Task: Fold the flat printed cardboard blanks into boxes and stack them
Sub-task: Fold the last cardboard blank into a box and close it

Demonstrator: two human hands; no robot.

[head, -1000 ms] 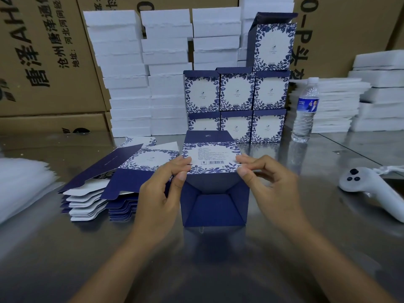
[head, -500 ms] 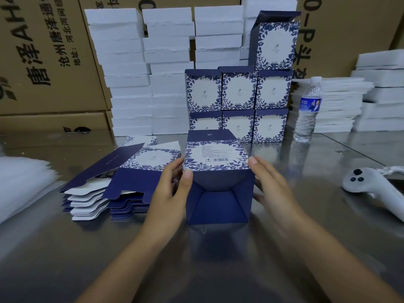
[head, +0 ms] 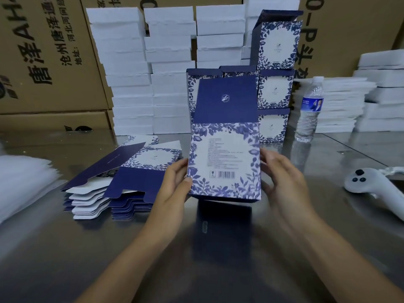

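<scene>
A blue-and-white floral box [head: 225,162] stands upright on the metal table [head: 65,248], barcode panel toward me, its navy lid flap [head: 226,101] raised. My left hand [head: 175,182] grips its left edge, thumb on the front panel. My right hand [head: 282,178] lies against its right side with fingers spread and fairly straight. A pile of flat printed blanks [head: 122,180] lies to the left. Behind stands a stack of finished boxes [head: 274,88], the top one [head: 277,42] with its lid open.
White foam slabs [head: 129,68] are piled at the back and at the right [head: 341,106]. A water bottle [head: 309,110] stands right of the boxes. A white controller [head: 371,184] lies at the right. Brown cartons [head: 43,51] form the backdrop. White sheets [head: 19,180] lie far left.
The box lay with its open bottom toward me; it has been tipped upright, showing the barcode panel and raised lid flap. Both hands shifted to its sides.
</scene>
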